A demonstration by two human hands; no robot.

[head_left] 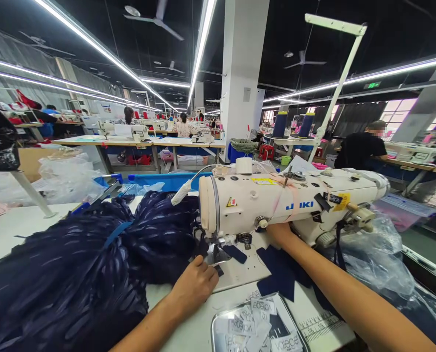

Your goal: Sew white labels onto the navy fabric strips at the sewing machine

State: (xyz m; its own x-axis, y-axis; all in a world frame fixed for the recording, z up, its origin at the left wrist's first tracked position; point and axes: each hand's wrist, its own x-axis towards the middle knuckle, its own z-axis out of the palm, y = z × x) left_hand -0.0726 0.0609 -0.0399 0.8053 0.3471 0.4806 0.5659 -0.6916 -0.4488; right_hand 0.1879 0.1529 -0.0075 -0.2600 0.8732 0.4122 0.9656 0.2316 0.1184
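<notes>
A white sewing machine [236,200] stands in front of me, its presser foot over the metal plate [247,274]. My left hand [195,283] is closed beside the presser foot, fingertips against dark cloth; what it pinches is hidden. My right hand [279,233] reaches beneath the machine's arm, its fingers out of sight behind it. A small navy fabric piece [235,253] lies on the plate, and larger navy pieces [276,274] lie by my right forearm. To the left spreads a big heap of navy fabric strips [67,274], bundled with a blue band [118,233].
A metal tray [215,322] of printed white labels [245,325] sits at the front. Clear plastic bags [377,254] lie right of the machine. Behind it stand two navy thread cones [280,124] and a pole [344,73]. A person [360,149] works farther right.
</notes>
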